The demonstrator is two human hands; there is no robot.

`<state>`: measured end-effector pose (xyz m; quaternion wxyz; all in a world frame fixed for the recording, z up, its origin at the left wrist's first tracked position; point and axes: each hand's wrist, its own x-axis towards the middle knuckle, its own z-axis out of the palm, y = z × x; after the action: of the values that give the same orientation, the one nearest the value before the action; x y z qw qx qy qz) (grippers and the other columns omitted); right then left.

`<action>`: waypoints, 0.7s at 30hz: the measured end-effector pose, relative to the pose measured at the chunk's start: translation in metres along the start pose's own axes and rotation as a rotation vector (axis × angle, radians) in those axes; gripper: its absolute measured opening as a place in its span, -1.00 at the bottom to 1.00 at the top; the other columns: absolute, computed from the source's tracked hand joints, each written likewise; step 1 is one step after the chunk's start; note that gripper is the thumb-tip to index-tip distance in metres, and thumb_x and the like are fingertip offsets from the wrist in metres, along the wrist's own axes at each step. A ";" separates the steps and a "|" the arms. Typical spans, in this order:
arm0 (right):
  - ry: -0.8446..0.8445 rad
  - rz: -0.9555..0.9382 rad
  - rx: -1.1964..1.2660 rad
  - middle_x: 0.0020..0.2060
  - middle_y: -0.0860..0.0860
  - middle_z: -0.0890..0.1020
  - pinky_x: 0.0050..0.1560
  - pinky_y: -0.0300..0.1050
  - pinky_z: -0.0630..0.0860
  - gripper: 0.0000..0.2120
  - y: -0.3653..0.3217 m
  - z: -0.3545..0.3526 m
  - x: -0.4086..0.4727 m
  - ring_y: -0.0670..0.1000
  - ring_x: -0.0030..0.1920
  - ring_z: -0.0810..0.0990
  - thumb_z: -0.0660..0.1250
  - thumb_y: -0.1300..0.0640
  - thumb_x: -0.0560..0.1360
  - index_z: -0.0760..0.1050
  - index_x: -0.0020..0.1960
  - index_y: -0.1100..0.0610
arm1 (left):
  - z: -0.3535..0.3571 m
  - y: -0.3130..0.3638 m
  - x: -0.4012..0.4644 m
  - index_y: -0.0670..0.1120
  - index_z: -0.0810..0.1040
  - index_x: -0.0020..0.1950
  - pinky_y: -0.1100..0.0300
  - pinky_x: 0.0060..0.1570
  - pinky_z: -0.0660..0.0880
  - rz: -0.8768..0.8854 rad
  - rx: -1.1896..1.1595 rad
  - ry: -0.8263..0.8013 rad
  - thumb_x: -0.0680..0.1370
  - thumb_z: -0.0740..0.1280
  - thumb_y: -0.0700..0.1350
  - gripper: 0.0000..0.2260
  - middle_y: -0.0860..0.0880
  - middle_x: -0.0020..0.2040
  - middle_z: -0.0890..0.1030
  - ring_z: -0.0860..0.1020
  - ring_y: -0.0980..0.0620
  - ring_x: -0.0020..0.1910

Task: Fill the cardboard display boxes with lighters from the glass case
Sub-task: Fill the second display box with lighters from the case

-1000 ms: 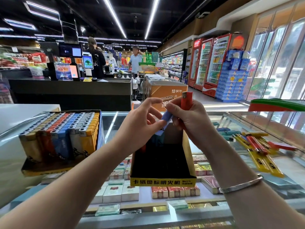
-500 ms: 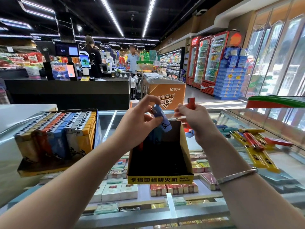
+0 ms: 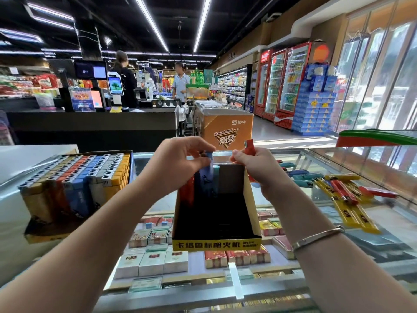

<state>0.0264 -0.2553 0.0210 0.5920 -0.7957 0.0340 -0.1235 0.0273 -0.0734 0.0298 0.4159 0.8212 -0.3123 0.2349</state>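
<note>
A black and yellow cardboard display box point(image 3: 216, 243) stands on the glass case point(image 3: 293, 288) in front of me, with a red lighter point(image 3: 187, 192) and a few blue ones upright at its back left. My left hand point(image 3: 178, 163) pinches a blue lighter point(image 3: 208, 170) by its top, held upright at the box's back row beside the others. My right hand point(image 3: 255, 168) hovers over the box's back right corner and grips a red lighter point(image 3: 249, 147) that sticks up from the fist. A full display box point(image 3: 74, 184) of lighters sits at the left.
Loose lighters point(image 3: 345, 188), red, yellow and blue, lie on the glass to the right. Cigarette packs point(image 3: 153, 260) fill the case under the glass. Behind stand a checkout counter point(image 3: 90, 129), an orange freezer chest point(image 3: 225, 129), drink fridges and two people.
My left hand took the blue lighter from the right hand and lowered it into the back row of the box. The right hand drew back to the right, still gripping the red lighter.
</note>
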 end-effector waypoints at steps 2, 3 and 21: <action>-0.007 0.003 -0.010 -0.20 0.05 0.56 -0.32 -0.18 0.33 -0.80 0.000 0.001 0.000 -0.04 -0.17 0.48 0.26 0.07 0.56 0.53 -0.19 0.11 | -0.005 -0.004 -0.002 0.23 0.57 -0.19 0.22 -0.19 0.56 -0.038 0.021 -0.036 0.40 0.47 -0.22 -0.70 0.11 -0.19 0.64 0.61 0.06 -0.22; -0.008 0.002 -0.010 -0.22 0.04 0.55 -0.32 -0.18 0.32 -0.80 0.000 0.001 0.000 -0.04 -0.18 0.48 0.27 0.07 0.55 0.53 -0.20 0.11 | -0.006 -0.005 -0.003 0.19 0.58 -0.18 0.18 -0.19 0.56 -0.046 0.046 -0.052 0.40 0.47 -0.22 -0.73 0.07 -0.18 0.64 0.61 0.03 -0.22; -0.008 -0.013 -0.038 -0.30 0.01 0.53 -0.31 -0.20 0.30 -0.75 0.002 0.002 -0.001 -0.08 -0.22 0.48 0.26 0.08 0.56 0.52 -0.28 0.08 | 0.006 0.006 -0.005 0.01 0.68 -0.03 0.07 -0.06 0.50 0.005 0.527 -0.147 0.46 0.40 -0.14 -0.88 0.07 -0.09 0.57 0.54 0.01 -0.09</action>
<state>0.0265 -0.2536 0.0180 0.5760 -0.8076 0.0286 -0.1235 0.0204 -0.0793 0.0267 0.1634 0.9151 -0.2718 0.2490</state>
